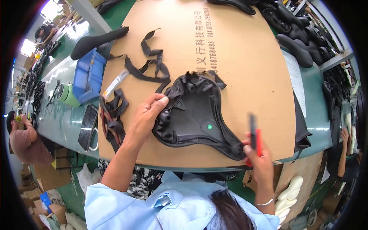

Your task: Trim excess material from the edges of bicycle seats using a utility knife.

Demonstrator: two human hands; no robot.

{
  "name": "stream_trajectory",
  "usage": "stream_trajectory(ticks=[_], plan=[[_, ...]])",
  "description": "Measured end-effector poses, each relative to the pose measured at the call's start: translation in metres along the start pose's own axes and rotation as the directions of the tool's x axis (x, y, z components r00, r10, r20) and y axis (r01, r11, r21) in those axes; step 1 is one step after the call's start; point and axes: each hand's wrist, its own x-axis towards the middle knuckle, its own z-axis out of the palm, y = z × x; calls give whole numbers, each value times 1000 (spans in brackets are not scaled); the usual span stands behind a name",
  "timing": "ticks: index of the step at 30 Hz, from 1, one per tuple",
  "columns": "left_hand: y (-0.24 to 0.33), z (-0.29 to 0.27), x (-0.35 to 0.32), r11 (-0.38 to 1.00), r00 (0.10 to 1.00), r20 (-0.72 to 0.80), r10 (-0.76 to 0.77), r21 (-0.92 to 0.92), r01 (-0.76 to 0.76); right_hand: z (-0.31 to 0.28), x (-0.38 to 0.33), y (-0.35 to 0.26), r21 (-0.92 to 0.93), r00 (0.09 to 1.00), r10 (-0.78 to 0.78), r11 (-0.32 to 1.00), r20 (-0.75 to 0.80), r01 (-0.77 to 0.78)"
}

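Observation:
A black bicycle saddle (191,111) lies upside down on a cardboard sheet, its hollow underside and a small green round sticker facing up. Dark cover material is bunched along its wide rear and left edge. My left hand (143,117) grips that left edge, thumb on top and fingers pressed together. At the narrow nose, my right hand (258,159) is closed around a red-and-black hand tool (258,140). Motion blurs the tool's upper end, so its exact kind is unclear. The right fingers are close to the nose; whether they touch it, I cannot tell.
Black offcut strips (153,57) lie on the cardboard (245,76), beside a small clear-and-white packet (115,83). Leftward are a blue bin (89,74), a green container (68,94) and another saddle (97,41). Saddles (295,50) pile up at far right. People work at both sides.

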Motion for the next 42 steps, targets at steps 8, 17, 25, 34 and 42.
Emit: stream_trajectory(ticks=[8, 17, 25, 34, 42], plan=[[-1, 69, -36, 339, 851, 249, 462, 837, -429, 20, -18, 12, -37, 996, 9, 999, 88, -6], [-21, 75, -47, 334, 859, 283, 427, 834, -440, 67, -6, -9, -662, 744, -617, 449, 255, 600], [-23, 86, -44, 445, 925, 181, 335, 835, -324, 66, 7, -10, -296, 940, -317, 893, 122, 340], [-32, 78, -48, 580, 928, 94, 361, 756, -303, 28, -11, -12, -464, 830, -523, 696, 194, 548], [-35, 77, -47, 628, 912, 86, 401, 698, -343, 32, -34, -7, -672, 731, -559, 369, 391, 642]])
